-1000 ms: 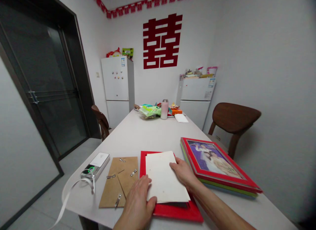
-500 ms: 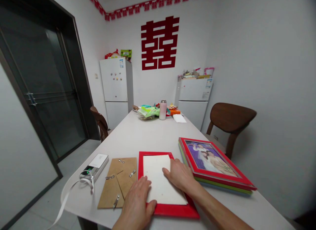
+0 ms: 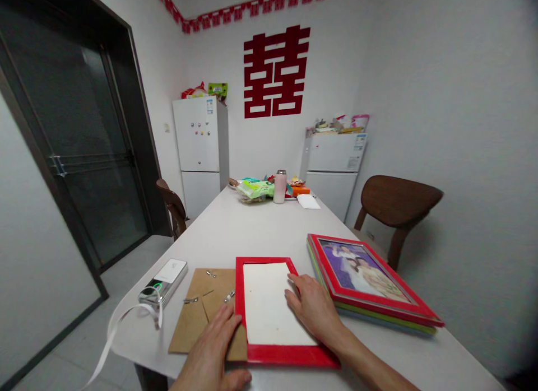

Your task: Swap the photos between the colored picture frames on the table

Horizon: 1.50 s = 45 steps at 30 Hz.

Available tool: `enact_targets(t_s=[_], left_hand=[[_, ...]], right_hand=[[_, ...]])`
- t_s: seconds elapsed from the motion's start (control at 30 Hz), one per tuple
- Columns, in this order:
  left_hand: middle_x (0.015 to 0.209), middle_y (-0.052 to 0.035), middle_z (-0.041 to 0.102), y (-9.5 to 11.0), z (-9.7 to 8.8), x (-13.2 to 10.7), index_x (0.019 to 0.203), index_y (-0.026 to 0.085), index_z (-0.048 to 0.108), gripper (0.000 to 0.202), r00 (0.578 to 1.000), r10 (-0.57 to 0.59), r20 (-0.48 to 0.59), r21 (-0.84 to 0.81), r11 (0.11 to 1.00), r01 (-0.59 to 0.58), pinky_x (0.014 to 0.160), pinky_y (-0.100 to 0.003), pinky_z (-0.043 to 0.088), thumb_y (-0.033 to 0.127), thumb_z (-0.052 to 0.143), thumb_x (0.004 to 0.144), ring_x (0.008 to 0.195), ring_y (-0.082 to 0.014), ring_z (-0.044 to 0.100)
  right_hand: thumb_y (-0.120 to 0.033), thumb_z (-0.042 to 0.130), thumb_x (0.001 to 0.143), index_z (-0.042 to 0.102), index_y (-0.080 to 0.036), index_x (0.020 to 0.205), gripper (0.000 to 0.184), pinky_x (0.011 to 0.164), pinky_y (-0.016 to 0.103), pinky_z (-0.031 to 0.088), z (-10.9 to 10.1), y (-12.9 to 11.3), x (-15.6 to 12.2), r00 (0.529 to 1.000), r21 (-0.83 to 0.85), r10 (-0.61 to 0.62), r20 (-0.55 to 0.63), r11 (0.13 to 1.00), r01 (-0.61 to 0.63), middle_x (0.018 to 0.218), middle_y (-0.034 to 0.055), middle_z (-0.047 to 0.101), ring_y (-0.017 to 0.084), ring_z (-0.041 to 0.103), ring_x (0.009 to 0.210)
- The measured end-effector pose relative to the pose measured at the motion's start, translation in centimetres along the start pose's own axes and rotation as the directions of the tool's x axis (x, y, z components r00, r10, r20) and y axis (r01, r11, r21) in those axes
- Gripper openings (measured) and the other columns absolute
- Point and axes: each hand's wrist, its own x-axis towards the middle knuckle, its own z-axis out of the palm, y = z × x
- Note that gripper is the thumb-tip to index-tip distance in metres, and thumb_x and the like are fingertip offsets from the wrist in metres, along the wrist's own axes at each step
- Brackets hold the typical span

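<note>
- The red frame lay face down at the near edge of the white surface, with a white sheet seated inside its rails.
- The right hand rested flat on the sheet's right edge, its grip wide and holding nothing, fingers spread over paper and rail.
- The left hand lay palm down on the brown backing board, its grip likewise wide, fingertips touching the frame's left rail.
- The frame looked light and stiff; its long rails seemed the safest place to take hold. Whether glass sat under the sheet could not be told, so it may be fragile.
- The sheet looked thin and easy to crease, best handled by its edges with flat fingers.
- The board seemed thin, stiff and light, and could be lifted by an edge clear of its metal clips.
- Counted: one open frame, one sheet, one board with three clips showing.
- A stack of frames just to the right showed at least three coloured edges.
- One power bank with a white strap lay beside the board; two chairs stood near.
</note>
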Motion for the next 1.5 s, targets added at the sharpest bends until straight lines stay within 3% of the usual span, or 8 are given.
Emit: enact_targets(t_s=[0.17,0.37,0.47,0.67,0.87,1.17,1.33,1.5], left_hand=[[0.134,-0.0117,0.027,0.1,0.6,0.8,0.119,0.011,0.041,0.065,0.999,0.033,-0.035,0.059,0.998,-0.031,0.101,-0.040,0.022,0.017,0.059,0.057,0.123,-0.0230,0.023],[0.131,-0.0141,0.032,-1.1,0.9,0.4,0.118,0.009,0.041,0.060,0.997,0.052,-0.052,0.119,0.992,-0.046,0.100,-0.040,0.024,0.015,0.054,0.060,0.121,-0.0226,0.028],[0.128,-0.0145,0.037,-1.6,1.2,0.4,0.116,0.009,0.042,0.058,0.993,0.061,-0.099,0.108,0.993,-0.050,0.099,-0.040,0.027,0.013,0.053,0.059,0.119,-0.0226,0.032],[0.123,-0.0116,0.046,-1.9,0.5,0.2,0.118,0.012,0.038,0.058,0.970,0.083,-0.226,0.060,0.996,-0.072,0.095,-0.036,0.033,0.008,0.047,0.061,0.113,-0.0189,0.041],[0.124,-0.0098,0.045,-4.5,0.3,-0.5,0.122,0.017,0.030,0.067,0.936,0.214,-0.279,0.218,0.964,-0.155,0.092,-0.034,0.037,0.003,0.045,0.059,0.113,-0.0179,0.041],[0.123,-0.0122,0.045,-3.5,-3.9,-1.3,0.119,0.020,0.037,0.059,0.833,0.410,-0.371,0.687,0.725,-0.051,0.089,-0.058,0.029,0.016,0.056,0.063,0.115,-0.0315,0.036],[0.130,-0.0120,0.036,-0.8,-6.0,-1.7,0.120,0.018,0.035,0.055,0.793,0.467,-0.392,0.637,0.760,-0.133,0.091,-0.046,0.035,0.021,0.054,0.069,0.119,-0.0273,0.030],[0.129,-0.0141,0.037,0.8,-2.5,-0.2,0.120,0.016,0.034,0.058,0.809,0.447,-0.381,0.428,0.861,-0.275,0.090,-0.040,0.040,0.014,0.054,0.067,0.118,-0.0241,0.033]], right_hand=[[-0.024,0.041,0.075,0.051,-0.015,0.110,0.038,0.075,0.030,0.032,0.2,-1.1,-0.6,0.998,0.013,-0.014,0.058,1.000,0.013,0.096,0.0102,0.059,0.021,0.049,0.089],[-0.021,0.041,0.075,0.061,-0.016,0.083,0.022,0.073,0.030,0.032,-0.4,-1.0,-0.3,0.977,-0.004,-0.159,0.144,0.987,0.161,0.090,0.0092,0.057,0.020,0.048,0.086],[-0.025,0.043,0.075,0.058,-0.016,0.094,0.026,0.077,0.031,0.031,-1.0,-2.5,-1.1,0.962,0.142,-0.240,0.129,0.965,0.221,0.097,0.0094,0.055,0.020,0.046,0.090],[-0.028,0.057,0.061,0.046,-0.024,0.109,0.050,0.074,0.031,0.031,-0.8,-7.7,-2.4,0.818,0.345,-0.547,0.178,0.813,0.469,0.102,0.0041,0.053,0.020,0.043,0.087],[-0.017,0.049,0.068,0.048,-0.029,0.109,0.042,0.073,0.035,0.030,1.0,-8.8,-1.5,0.828,0.228,-0.556,0.077,0.818,0.528,0.091,0.0033,0.059,0.020,0.047,0.083],[-0.021,0.046,0.077,0.057,-0.024,0.101,0.027,0.075,0.028,0.043,-1.0,-8.0,-0.7,0.853,0.694,-0.431,-0.294,0.517,0.501,0.096,0.0025,0.063,0.014,0.056,0.085],[-0.017,0.050,0.073,0.058,-0.027,0.098,0.028,0.078,0.028,0.044,-4.7,-7.0,-0.2,0.842,0.735,-0.399,-0.362,0.433,0.522,0.099,0.0014,0.061,0.013,0.055,0.090],[-0.007,0.049,0.065,0.062,-0.021,0.087,0.030,0.076,0.029,0.045,-6.2,-3.0,-0.3,0.892,0.697,-0.352,-0.283,0.563,0.443,0.092,0.0030,0.064,0.015,0.058,0.085]])
